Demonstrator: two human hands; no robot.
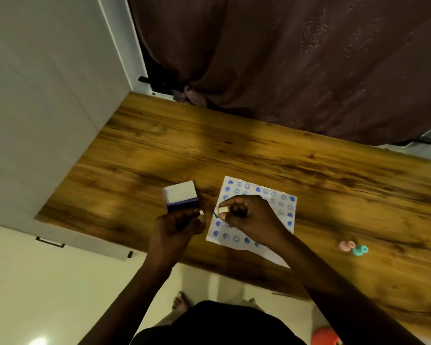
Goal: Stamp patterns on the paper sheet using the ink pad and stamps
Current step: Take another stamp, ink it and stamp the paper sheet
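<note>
A white paper sheet point(279, 207) covered with rows of blue round prints lies on the wooden table point(259, 150). My right hand point(251, 217) hovers over the sheet's left part and pinches a small cream-coloured stamp point(220, 210) lying sideways, its inked face pointing left. My left hand point(176, 227) grips the near end of the ink pad box point(182, 199), whose white lid stands open above a purple base, just left of the sheet. The two hands are close, a small gap apart.
A pink stamp point(346, 245) and a teal stamp point(360, 250) lie on the table to the right of the sheet. A dark curtain point(296, 58) hangs behind the table. A white cabinet point(35, 120) stands at the left. My bare feet point(182, 301) show on the floor.
</note>
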